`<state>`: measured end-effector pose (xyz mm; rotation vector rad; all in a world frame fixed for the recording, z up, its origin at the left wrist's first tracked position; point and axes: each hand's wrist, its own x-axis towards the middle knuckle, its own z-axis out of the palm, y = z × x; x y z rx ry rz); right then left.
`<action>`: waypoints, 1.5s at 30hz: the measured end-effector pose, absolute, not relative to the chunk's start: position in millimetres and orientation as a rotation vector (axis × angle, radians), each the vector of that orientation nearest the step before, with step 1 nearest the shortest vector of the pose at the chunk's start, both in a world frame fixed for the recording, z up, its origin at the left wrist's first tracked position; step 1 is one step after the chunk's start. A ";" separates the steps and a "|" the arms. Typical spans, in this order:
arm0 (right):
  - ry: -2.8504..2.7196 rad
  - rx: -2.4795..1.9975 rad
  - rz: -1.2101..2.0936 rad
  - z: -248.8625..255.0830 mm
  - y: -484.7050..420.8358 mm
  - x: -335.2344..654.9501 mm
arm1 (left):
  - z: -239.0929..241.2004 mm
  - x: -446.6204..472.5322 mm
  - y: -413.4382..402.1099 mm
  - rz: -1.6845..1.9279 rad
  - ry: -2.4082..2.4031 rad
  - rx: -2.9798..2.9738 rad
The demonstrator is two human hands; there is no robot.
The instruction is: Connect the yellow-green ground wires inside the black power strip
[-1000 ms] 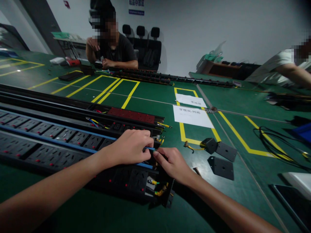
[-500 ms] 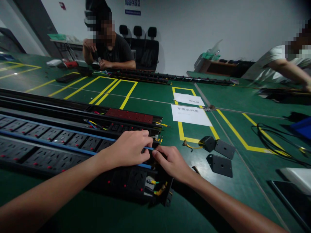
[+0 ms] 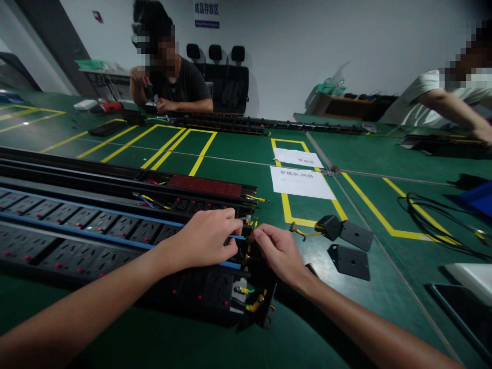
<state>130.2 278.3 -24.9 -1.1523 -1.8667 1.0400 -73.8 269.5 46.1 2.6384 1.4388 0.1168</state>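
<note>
My left hand (image 3: pixel 211 238) lies over the end of a black power strip with blue edges (image 3: pixel 144 229). Its fingers are closed on a thin blue strip (image 3: pixel 237 237) that sticks out past the fingertips. Just to the right, my right hand (image 3: pixel 280 253) is pinched shut beside that blue end; what its fingertips hold is too small to make out. Nearer me lies another black power strip (image 3: pixel 218 288) with red dots. At its right end, yellow-sleeved wire terminals (image 3: pixel 243 290) stick out by an end plate (image 3: pixel 269 310).
Black end plates (image 3: pixel 351 261) lie right of my hands. Paper sheets (image 3: pixel 302 183) rest inside yellow tape lines. A coiled black cable (image 3: pixel 423 220) and a dark flat device (image 3: pixel 461 318) are at right. Two people work across the green table (image 3: pixel 238 154).
My right hand has drawn slightly right, widening the gap between the hands. My left hand stays closed on the blue strip. The view has shifted a little.
</note>
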 end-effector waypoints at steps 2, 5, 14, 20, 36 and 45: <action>-1.855 -1.150 1.056 -26.3 278.4 130.7 | 45.4 -73.9 269.5 0.116 1.431 2.650; -1.863 -1.147 1.060 -27.1 278.4 130.8 | 44.9 -74.4 269.6 0.113 1.421 2.656; -1.900 -1.140 1.044 -25.8 278.4 131.4 | 48.2 -77.8 270.2 0.110 1.359 2.635; -1.971 -1.125 1.092 -19.9 276.2 130.5 | 50.2 -79.1 271.6 0.102 1.345 2.598; -1.980 -1.075 1.108 -18.8 278.5 131.7 | 47.5 -71.8 268.5 0.088 1.475 2.526; -1.998 -1.086 1.095 -20.3 277.6 131.1 | 45.3 -76.0 271.8 0.095 1.422 2.586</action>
